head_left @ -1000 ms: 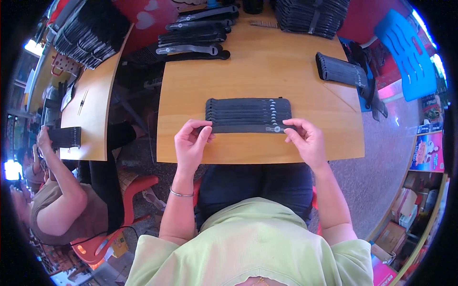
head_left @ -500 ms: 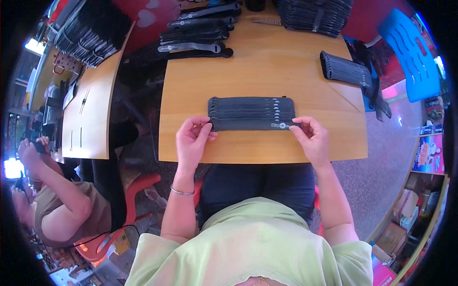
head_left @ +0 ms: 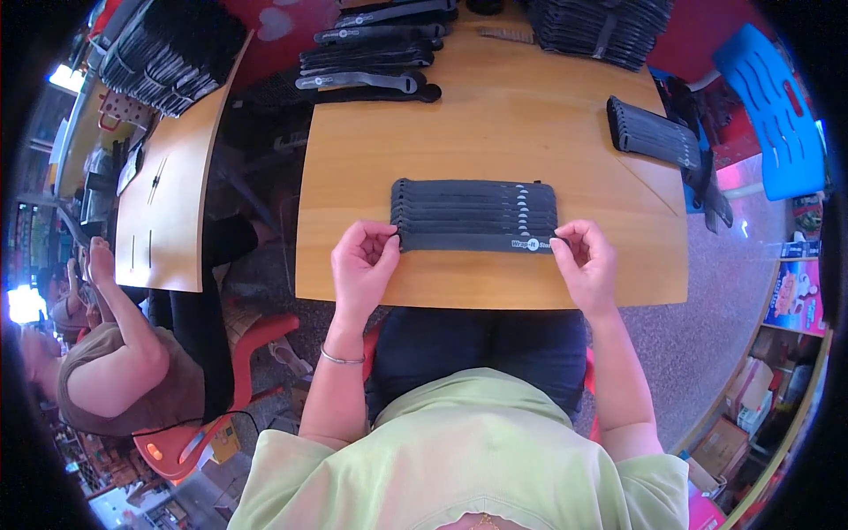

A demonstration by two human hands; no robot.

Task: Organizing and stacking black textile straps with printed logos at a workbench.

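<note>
A row of overlapping dark grey straps [head_left: 468, 205] lies flat on the wooden table in front of me, with pale printed marks near their right ends. My left hand [head_left: 364, 265] pinches the left end of the nearest strap [head_left: 459, 241] between thumb and fingertips. At the other end of that same strap, my right hand [head_left: 585, 265] is closed in a pinch on its corner. The strap runs straight between the two hands, along the near edge of the row. The fingertips partly cover its ends.
Loose straps [head_left: 371, 60] lie at the back left, and a tied stack [head_left: 601, 31] stands at the back right. A smaller bundle [head_left: 654, 134] rests at the right edge. A blue plastic chair [head_left: 767, 110] is beyond it. Left, a co-worker [head_left: 124, 367] sits by another table [head_left: 168, 221].
The nearest strap now lies slightly farther below the others, still pinched at both ends. My view has shifted a little. The co-worker's arm has moved.
</note>
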